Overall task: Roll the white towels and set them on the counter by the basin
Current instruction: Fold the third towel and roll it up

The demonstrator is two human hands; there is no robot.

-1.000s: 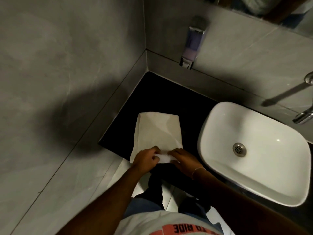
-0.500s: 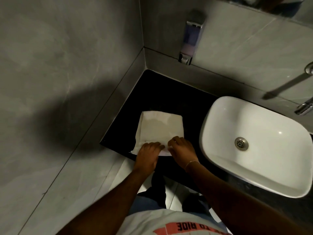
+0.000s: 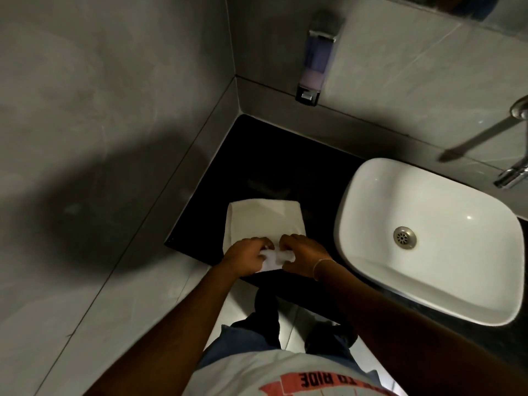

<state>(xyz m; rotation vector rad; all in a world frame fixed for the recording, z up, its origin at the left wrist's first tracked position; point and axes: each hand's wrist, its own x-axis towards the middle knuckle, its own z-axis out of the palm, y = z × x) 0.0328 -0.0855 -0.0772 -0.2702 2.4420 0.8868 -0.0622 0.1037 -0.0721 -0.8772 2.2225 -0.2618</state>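
The dim light leaves the black counter (image 3: 274, 155) almost featureless, and the near end of the white towel (image 3: 264, 221) is hidden under both hands, so how many turns the roll has cannot be told. The tap (image 3: 514, 175) to the right of and beyond the basin (image 3: 371, 281) is cut off by the frame edge, and the strip of mirror (image 3: 457, 7) above it shows only a blur. The towel lies flat on the counter just left of the basin, apart from its rim, with 1 diagonal fold line across its top layer. The left hand (image 3: 245, 257) and right hand (image 3: 304, 257) sit side by side on the towel's near edge, fingers curled down and gripping the rolled part (image 3: 275, 257) between them. A thin bracelet (image 3: 321, 265) circles the right wrist. A soap dispenser (image 3: 314, 64) hangs on the wall beyond the counter, left of the basin. Compared with 0.5 s ago, the rolled part shows thicker between the hands, the fingers are more tightly curled, and less flat towel shows beyond them.
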